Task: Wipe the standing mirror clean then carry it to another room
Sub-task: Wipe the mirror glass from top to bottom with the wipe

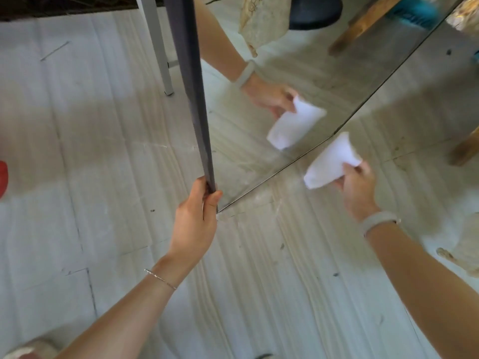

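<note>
- The left hand [199,216] grips the near corner of the mirror [298,81], thumb on the glass side and fingers curled round the dark frame edge [193,73].
- A thin bracelet [160,279] circles the left wrist.
- The right hand [359,189] holds a folded white cloth [330,161], fingers and thumb curled round its upper end.
- The cloth sits just beside the long edge of the mirror, on the near side; whether it touches the glass cannot be told.
- A pale band [379,221] is worn on the right wrist.
- The mirror stands on the pale tiled floor [77,151], its low corner near the left thumb, and runs away toward the top of the view.
- Its glass shows a reflection of the right hand, the band and the cloth, along with floor tiles, a wooden leg and a dark round shape.
- A white metal leg [158,47] stands behind the dark frame edge, foot on the floor.
- At the right edge a wooden leg [466,149] rests on the tiles.
- A cream patterned fabric [469,250] shows at the lower right edge, and more of it at the top right corner.
- A red thing [3,178] is cut off by the left edge; what it is cannot be told.
- A shoe toe [31,349] shows at the bottom left corner.
- The tiles carry dark specks and scuffs.
- No container shows in the view.
</note>
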{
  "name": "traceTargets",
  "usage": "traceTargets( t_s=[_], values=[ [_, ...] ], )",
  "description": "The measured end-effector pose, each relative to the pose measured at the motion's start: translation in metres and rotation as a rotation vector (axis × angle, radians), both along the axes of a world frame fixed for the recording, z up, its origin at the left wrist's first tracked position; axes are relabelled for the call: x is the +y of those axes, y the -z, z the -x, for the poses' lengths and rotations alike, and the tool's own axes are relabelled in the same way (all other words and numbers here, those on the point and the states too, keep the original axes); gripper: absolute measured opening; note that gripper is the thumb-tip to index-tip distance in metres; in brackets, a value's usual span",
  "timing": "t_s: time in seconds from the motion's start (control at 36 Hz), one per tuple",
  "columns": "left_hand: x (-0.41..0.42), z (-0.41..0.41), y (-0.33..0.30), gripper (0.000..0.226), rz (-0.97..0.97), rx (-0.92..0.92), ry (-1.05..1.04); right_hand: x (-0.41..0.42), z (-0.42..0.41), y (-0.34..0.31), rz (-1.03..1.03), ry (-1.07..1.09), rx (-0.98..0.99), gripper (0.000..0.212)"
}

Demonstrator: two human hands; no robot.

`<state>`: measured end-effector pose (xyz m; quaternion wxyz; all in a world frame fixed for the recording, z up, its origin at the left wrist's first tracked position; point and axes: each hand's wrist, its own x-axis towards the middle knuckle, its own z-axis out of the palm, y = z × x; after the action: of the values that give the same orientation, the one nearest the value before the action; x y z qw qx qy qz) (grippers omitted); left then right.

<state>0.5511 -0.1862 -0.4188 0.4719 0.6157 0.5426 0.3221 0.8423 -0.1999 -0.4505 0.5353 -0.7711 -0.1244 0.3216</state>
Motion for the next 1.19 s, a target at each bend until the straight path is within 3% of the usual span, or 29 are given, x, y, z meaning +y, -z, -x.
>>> traceTargets(
  t_s=[0.08,0.19,0.31,0.42,0.47,0.56,0.67,0.72,0.78,0.89,1.06,1.11,1.19],
  values=[
    [0.000,0.000,-0.001,0.032,0.006,-0.022,-0.015,0.025,-0.024,0.002,0.016,0.129,-0.163,0.033],
    [0.004,0.002,0.000,0.032,0.004,-0.027,0.003,0.060,-0.041,0.022,0.043,0.201,-0.169,0.021],
    [0.006,0.006,0.002,0.032,-0.003,-0.017,0.043,0.082,-0.011,0.031,0.015,0.154,-0.084,0.026],
    [0.006,0.007,0.005,0.029,-0.017,0.029,0.080,0.068,0.031,0.031,0.050,0.063,-0.238,0.030],
    [0.007,0.009,0.006,0.015,-0.037,0.043,0.097,0.053,0.055,0.029,0.072,0.002,-0.282,0.028],
    [0.010,0.011,0.005,0.004,-0.041,0.062,0.124,0.018,0.110,0.029,0.098,-0.192,-0.342,0.023],
    [0.014,0.012,0.000,0.029,-0.060,0.117,0.145,-0.038,0.171,0.042,0.103,-0.743,-0.594,0.043],
    [0.015,0.013,-0.001,0.033,-0.060,0.124,0.152,-0.054,0.191,0.040,0.038,-1.067,-0.535,0.045],
    [0.016,0.014,-0.002,0.033,-0.075,0.131,0.154,-0.062,0.199,0.036,-0.006,-1.158,-0.400,0.043],
    [0.015,0.017,-0.002,0.010,-0.013,0.123,0.186,-0.057,0.170,0.020,-0.025,-0.804,-0.276,0.028],
    [0.017,0.019,-0.001,0.011,0.000,0.073,0.191,-0.020,0.104,0.001,0.064,-0.220,-0.461,0.023],
    [0.017,0.019,-0.002,0.012,-0.001,0.075,0.202,-0.004,0.102,0.006,0.067,-0.121,-0.443,0.022],
    [0.018,0.020,-0.002,0.006,0.009,0.061,0.215,0.007,0.131,0.021,0.098,-0.150,-0.330,0.025]
  ],
)
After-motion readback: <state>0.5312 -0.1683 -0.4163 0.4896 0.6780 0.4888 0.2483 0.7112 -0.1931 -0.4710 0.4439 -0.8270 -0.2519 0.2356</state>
